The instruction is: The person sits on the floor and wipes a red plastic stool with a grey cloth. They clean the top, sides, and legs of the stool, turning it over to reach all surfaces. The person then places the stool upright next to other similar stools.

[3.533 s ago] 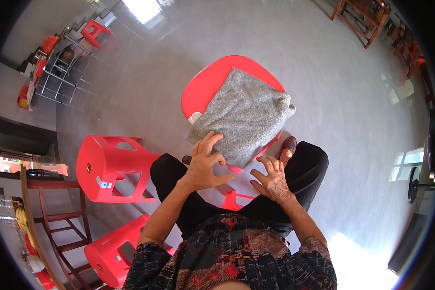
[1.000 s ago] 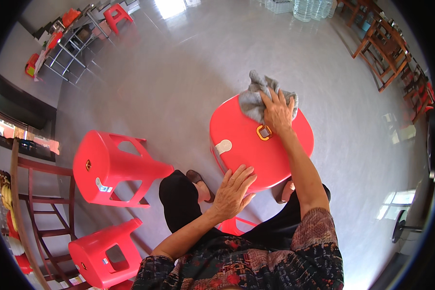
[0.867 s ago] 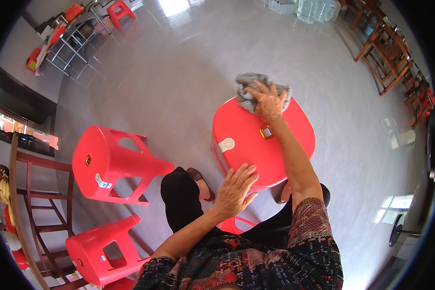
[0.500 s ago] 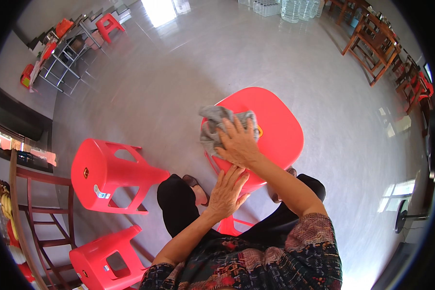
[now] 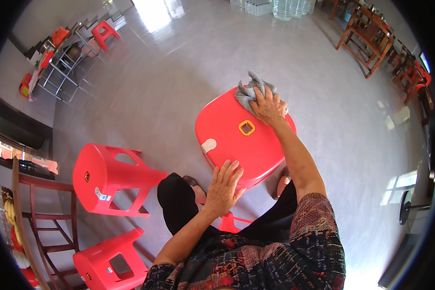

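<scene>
A red plastic stool [image 5: 222, 121] stands between my knees, its seat facing up, with a yellow-rimmed hole in the middle and a pale round sticker near its left edge. At the seat's far right edge my right hand [image 5: 269, 107] presses a grey cloth [image 5: 249, 92] down, the fingers bent over it. Part of the cloth bunches up past the rim. My left hand [image 5: 223, 186] lies on the near edge of the seat, fingers stretched out, holding nothing else.
Two more red stools, an upper one [image 5: 99, 176] and a lower one [image 5: 101, 261], stand at my left beside a dark wooden rack [image 5: 48, 217]. Farther off are a metal-legged table [image 5: 58, 72], a small red stool [image 5: 104, 34], wooden chairs [image 5: 367, 36] and large water bottles [image 5: 282, 8].
My right hand has slid the cloth from the seat's left side to its far right edge, uncovering the hole and sticker. My left hand stays at the near edge.
</scene>
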Demonstrator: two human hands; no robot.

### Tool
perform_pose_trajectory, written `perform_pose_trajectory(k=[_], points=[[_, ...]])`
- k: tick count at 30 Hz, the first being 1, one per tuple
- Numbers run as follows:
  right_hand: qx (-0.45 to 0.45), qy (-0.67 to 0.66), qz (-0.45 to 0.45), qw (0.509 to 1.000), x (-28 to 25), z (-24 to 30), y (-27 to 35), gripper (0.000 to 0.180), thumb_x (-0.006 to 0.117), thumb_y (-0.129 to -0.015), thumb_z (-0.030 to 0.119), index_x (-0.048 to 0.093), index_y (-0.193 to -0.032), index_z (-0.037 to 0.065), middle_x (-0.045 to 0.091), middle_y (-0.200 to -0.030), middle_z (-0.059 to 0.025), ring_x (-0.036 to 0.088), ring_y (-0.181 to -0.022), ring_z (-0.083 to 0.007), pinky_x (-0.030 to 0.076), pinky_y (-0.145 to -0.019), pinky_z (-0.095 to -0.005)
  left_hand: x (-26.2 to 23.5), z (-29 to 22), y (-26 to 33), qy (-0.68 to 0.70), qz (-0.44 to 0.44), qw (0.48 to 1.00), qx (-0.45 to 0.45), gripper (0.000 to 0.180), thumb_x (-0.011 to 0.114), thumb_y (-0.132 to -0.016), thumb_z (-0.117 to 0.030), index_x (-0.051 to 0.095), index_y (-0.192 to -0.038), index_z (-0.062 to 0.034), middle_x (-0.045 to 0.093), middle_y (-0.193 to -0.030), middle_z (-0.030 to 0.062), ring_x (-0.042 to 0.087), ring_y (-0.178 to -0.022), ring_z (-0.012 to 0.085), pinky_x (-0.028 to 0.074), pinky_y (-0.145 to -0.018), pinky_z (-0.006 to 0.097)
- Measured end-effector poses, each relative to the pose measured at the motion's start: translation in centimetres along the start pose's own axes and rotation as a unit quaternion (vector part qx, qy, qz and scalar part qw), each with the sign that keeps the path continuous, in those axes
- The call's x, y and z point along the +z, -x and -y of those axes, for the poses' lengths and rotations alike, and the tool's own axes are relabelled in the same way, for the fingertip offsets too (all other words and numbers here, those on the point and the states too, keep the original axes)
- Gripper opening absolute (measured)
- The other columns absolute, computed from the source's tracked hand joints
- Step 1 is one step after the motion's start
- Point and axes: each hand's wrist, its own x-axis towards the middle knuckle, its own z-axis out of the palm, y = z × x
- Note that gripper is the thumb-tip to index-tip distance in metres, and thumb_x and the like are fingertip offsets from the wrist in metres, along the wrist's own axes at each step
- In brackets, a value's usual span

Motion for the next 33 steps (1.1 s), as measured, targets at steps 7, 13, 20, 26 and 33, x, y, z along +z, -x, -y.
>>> perform_pose_trajectory(k=[7, 13, 20, 26, 33], points=[[0.062, 0.017, -0.072, 0.995, -0.2, -3.4, 6.5, 0.055, 0.052, -0.088, 0.042, 0.044, -0.137, 0.019, 0.039, -0.139, -0.0124, 0.048, -0.117, -0.0352, 0.042, -0.086, -0.0596, 0.4, 0.1, 0.0, 0.009, -0.018, 1.000, 0.019, 0.068, 0.072, -0.076, -0.028, 0.042, -0.133, -0.0051, 0.035, -0.144, 0.0134, 0.028, -0.137, 0.0337, 0.022, -0.110, 0.054], [-0.060, 0.059, -0.208, 0.975, -0.2, 1.6, 15.8, 0.049, 0.058, -0.084, 0.035, 0.057, -0.126, 0.009, 0.046, -0.136, -0.0172, 0.043, -0.125, -0.0401, 0.031, -0.097, -0.0664, 1.0, 1.1, -0.1, 0.299, -0.125, 0.942, -0.082, 0.064, 0.066, -0.084, -0.026, 0.038, -0.135, -0.0007, 0.039, -0.139, 0.0179, 0.034, -0.131, 0.0333, 0.025, -0.109, 0.047], [-0.221, -0.088, -0.155, 0.959, 0.5, 6.7, 23.5, 0.040, 0.056, -0.084, 0.025, 0.059, -0.120, 0.008, 0.046, -0.134, -0.0166, 0.041, -0.127, -0.0393, 0.024, -0.105, -0.0620, -1.1, -1.6, -4.0, 0.221, -0.233, 0.944, -0.078, 0.060, 0.058, -0.088, -0.021, 0.032, -0.137, 0.0024, 0.039, -0.136, 0.0197, 0.034, -0.127, 0.0345, 0.025, -0.109, 0.044], [-0.105, -0.117, -0.235, 0.959, -0.3, 3.2, 19.0, 0.047, 0.065, -0.075, 0.021, 0.061, -0.120, 0.010, 0.051, -0.128, -0.0157, 0.046, -0.122, -0.0350, 0.025, -0.106, -0.0543, 0.1, -0.5, -5.1, 0.129, -0.167, 0.974, -0.087, 0.051, 0.055, -0.093, -0.026, 0.040, -0.134, -0.0004, 0.040, -0.134, 0.0197, 0.034, -0.127, 0.0337, 0.026, -0.107, 0.045], [0.106, -0.243, -0.254, 0.930, 0.9, -3.6, 13.8, 0.041, 0.056, -0.088, 0.024, 0.057, -0.123, 0.003, 0.049, -0.128, -0.0225, 0.043, -0.122, -0.0395, 0.030, -0.106, -0.0462, 2.2, -0.2, -5.2, -0.037, -0.142, 0.987, -0.063, 0.052, 0.063, -0.085, -0.032, 0.048, -0.128, -0.0049, 0.045, -0.129, 0.0204, 0.039, -0.122, 0.0392, 0.030, -0.103, 0.049]])
